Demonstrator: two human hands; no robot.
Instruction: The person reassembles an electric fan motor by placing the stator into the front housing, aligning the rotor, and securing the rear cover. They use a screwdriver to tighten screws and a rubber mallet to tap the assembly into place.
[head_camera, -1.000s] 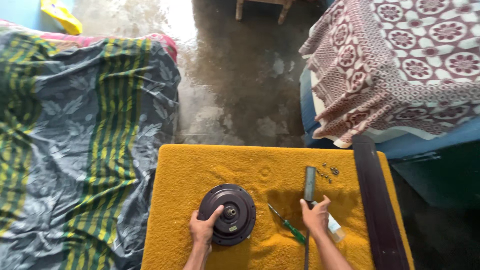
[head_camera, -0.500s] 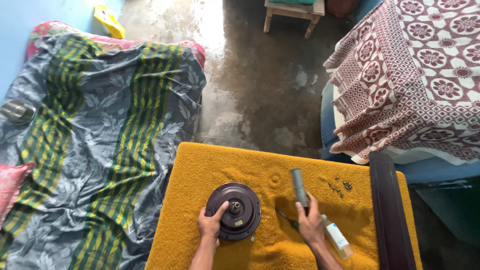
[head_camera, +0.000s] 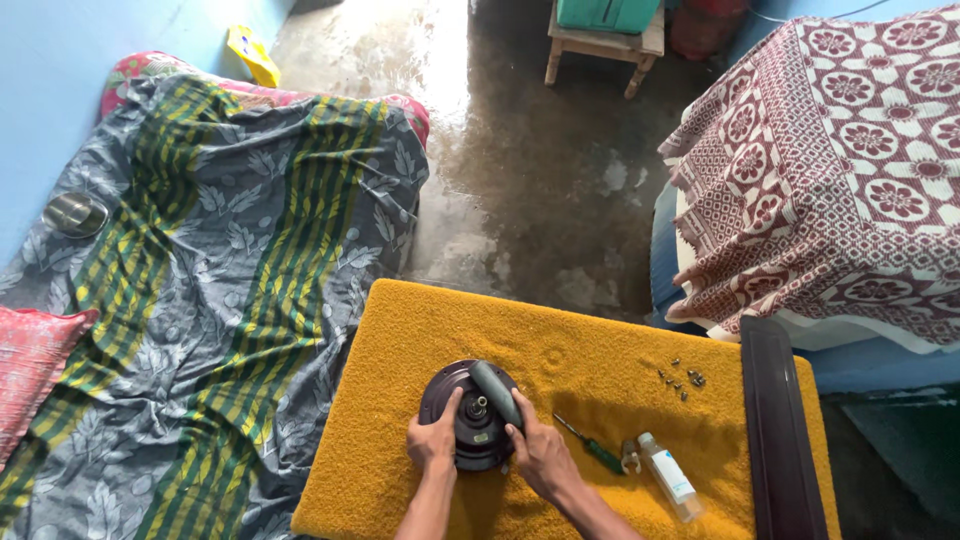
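Dark round motor housing (head_camera: 470, 420) sits on the yellow-covered tabletop (head_camera: 560, 350), near its front-left part. Left hand (head_camera: 433, 440) rests on the housing's left rim, fingers curled over the edge, steadying it. Right hand (head_camera: 540, 455) grips a grey-handled tool (head_camera: 497, 392); the handle slants up and left across the housing, its tip hidden near the central hub.

Step in hand, by my reading: working the hub or a fastener at the housing's centre, one hand bracing, the other driving. Whether the tip is seated I cannot tell. The next move likely calls for keeping the tool square on the hub and the housing pinned so it does not spin on the soft cover.

Just right of the right hand: a green screwdriver (head_camera: 592, 450), then a small clear bottle (head_camera: 670, 478). Loose screws (head_camera: 682, 379) lie well apart, toward the back right. A dark blade (head_camera: 780, 430) runs along the right edge. A patterned blanket (head_camera: 200, 300) lies to the left.
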